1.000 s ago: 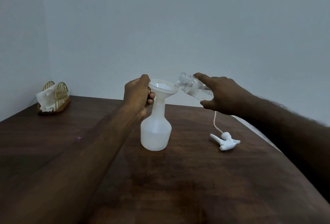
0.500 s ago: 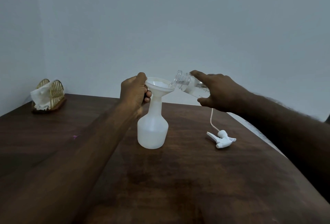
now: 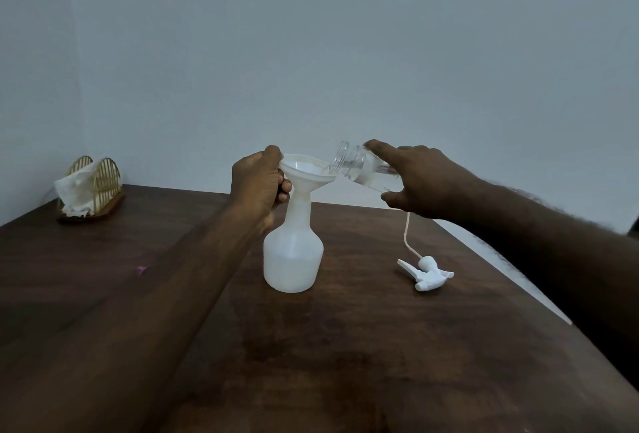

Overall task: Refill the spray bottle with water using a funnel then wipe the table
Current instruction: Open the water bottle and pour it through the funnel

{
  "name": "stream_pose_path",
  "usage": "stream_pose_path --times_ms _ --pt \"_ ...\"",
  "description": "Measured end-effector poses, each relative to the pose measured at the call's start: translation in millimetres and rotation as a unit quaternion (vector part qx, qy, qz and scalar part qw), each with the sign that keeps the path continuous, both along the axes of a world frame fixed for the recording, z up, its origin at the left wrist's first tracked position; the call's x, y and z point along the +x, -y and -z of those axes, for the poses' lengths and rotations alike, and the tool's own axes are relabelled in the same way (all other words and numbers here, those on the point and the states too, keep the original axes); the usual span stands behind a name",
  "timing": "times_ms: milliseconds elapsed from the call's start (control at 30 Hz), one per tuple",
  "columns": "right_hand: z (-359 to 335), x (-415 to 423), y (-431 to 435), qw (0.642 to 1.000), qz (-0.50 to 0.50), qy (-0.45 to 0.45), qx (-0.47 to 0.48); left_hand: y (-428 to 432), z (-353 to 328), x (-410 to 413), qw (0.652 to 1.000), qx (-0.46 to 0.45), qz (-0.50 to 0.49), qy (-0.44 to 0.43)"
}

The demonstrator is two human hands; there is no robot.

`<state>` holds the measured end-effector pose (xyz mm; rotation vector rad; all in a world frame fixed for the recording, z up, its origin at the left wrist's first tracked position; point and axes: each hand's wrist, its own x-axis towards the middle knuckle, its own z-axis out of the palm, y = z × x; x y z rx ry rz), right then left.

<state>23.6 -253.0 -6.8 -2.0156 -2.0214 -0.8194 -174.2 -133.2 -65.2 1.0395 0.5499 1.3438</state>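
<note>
A white translucent spray bottle [image 3: 293, 256] stands upright in the middle of the dark wooden table [image 3: 345, 363], partly filled with liquid. A white funnel [image 3: 307, 171] sits in its neck. My left hand [image 3: 259, 180] grips the funnel's rim and stem from the left. My right hand [image 3: 422, 182] holds a clear water bottle [image 3: 359, 166] tilted down to the left, its open mouth over the funnel's right edge. Water lies in the bottle's lower side. The bottle's rear end is hidden by my hand.
The white spray trigger head [image 3: 427, 273] with its thin tube lies on the table to the right of the spray bottle. A gold wire holder with white napkins [image 3: 90, 187] stands at the far left corner by the wall. The table's right edge runs diagonally below my right forearm.
The water bottle's mouth has dipped a little lower toward the funnel. The view has shifted slightly; both hands keep their holds.
</note>
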Motion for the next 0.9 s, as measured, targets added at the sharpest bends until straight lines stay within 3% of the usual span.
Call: stream_pose_path --times_ms 900 --pt "-3.9 -4.8 1.9 0.999 0.021 0.025 -0.015 1.5 2.1 -1.0 0.999 0.025 -0.005 -0.023"
